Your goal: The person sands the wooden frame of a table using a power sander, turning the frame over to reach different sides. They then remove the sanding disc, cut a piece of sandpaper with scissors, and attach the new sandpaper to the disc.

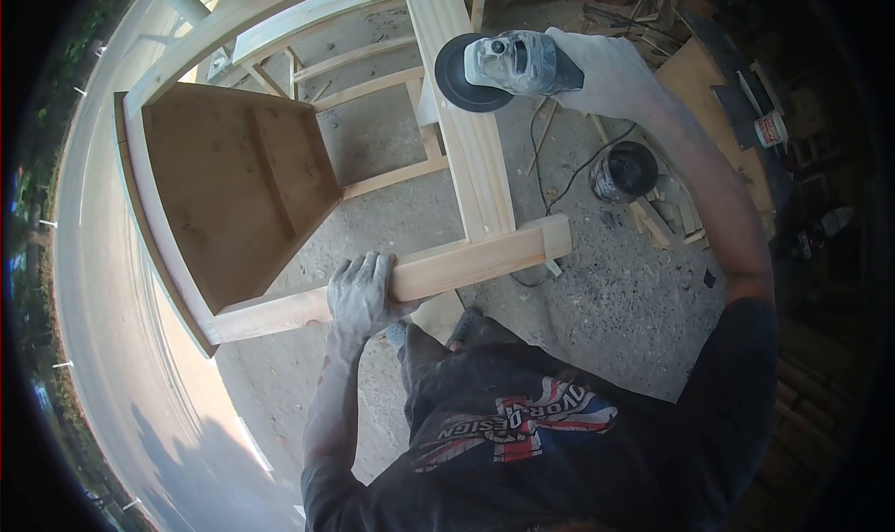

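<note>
My right hand (601, 73), coated in pale dust, is closed round the body of an angle grinder (522, 63) at the upper centre. The grinder's round dark disc (466, 72) lies over a wide wooden board (461, 140) of a large frame. Lower down, my left hand (362, 294) is wrapped over the near wooden rail (447, 273), fingers on its top and thumb at its side. The rail joins the wide board near its right end. On the left, a brown panel (233, 187) is set inside the frame's curved side.
A black bucket (623, 173) stands on the concrete floor (597, 299) beside wood offcuts (664, 217). A dark cable (583, 170) runs across the floor. Another wooden frame (345, 5) is behind. A small white tub (770, 129) sits far right. A road (93, 206) borders the left.
</note>
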`<state>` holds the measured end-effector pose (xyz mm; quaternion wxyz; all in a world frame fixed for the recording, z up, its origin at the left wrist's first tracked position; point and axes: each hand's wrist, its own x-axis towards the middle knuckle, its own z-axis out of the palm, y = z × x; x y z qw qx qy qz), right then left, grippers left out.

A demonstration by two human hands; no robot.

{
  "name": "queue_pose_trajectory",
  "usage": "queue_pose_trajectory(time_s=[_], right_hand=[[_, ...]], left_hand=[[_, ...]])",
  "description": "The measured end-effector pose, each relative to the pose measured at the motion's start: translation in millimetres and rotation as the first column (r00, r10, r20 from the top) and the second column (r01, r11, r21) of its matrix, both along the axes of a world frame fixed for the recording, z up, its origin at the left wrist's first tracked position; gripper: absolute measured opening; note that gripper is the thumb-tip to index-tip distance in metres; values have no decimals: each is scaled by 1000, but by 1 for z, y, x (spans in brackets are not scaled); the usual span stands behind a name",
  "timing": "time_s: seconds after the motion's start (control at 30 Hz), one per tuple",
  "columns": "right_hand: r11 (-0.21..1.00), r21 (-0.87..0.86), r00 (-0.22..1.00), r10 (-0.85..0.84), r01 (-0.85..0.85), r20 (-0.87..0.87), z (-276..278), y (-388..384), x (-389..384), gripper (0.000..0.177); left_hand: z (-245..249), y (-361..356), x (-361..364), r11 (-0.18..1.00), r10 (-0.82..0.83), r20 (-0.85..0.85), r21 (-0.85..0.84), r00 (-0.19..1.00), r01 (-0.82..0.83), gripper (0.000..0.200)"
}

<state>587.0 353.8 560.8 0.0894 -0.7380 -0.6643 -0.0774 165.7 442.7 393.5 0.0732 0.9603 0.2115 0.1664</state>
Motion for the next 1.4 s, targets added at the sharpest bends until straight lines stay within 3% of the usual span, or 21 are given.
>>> queue_pose_trajectory(time_s=[0.2, 0.27, 0.3, 0.5, 0.53, 0.6, 0.8, 0.87, 1.0, 1.07, 1.3, 1.4], right_hand=[[997, 69, 993, -27, 19, 116, 27, 58, 36, 76], [992, 121, 994, -36, 24, 99, 37, 69, 43, 75], [994, -36, 991, -104, 107, 84, 65, 76, 23, 57], [988, -39, 987, -148, 151, 71, 63, 78, 12, 54], [988, -38, 987, -147, 150, 69, 49, 72, 18, 54], [994, 111, 994, -16, 3, 112, 15, 59, 36, 72], [999, 40, 990, -4, 9, -138, -22, -31, -2, 58], [999, 42, 941, 47, -35, -335, -42, -59, -7, 59], [994, 107, 931, 67, -30, -359, -84, -101, -19, 62], [986, 124, 909, 148, -108, -389, -100, -111, -20, 65], [978, 127, 895, 205, -168, -397, -118, -123, -22, 56], [986, 67, 894, 168, -154, -416, -115, -122, -19, 57]], left_hand=[[-8, 1, -5, 1000, -19, -32, -8, 999, 19, 62], [-8, 1, -5, 1000, -19, -42, -23, 999, 18, 63], [-9, 1, -6, 999, -16, -49, -32, 999, 14, 64], [-12, 2, -8, 999, -42, -42, -18, 998, 41, 64], [-11, 2, -8, 999, -42, -44, -16, 998, 41, 64], [-8, 3, -7, 999, -38, -70, -36, 997, 36, 63], [-4, 2, -4, 999, -19, -42, -36, 999, 17, 63], [-4, 3, -2, 999, -20, -44, -31, 999, 19, 62], [-4, -2, -3, 999, -33, -26, -4, 999, 33, 65], [-4, -4, -3, 999, -27, 3, -17, 1000, 28, 66], [-1, -7, -2, 999, -35, 1, 6, 999, 35, 59], [-3, -6, -3, 1000, -24, -2, -9, 1000, 24, 66]])
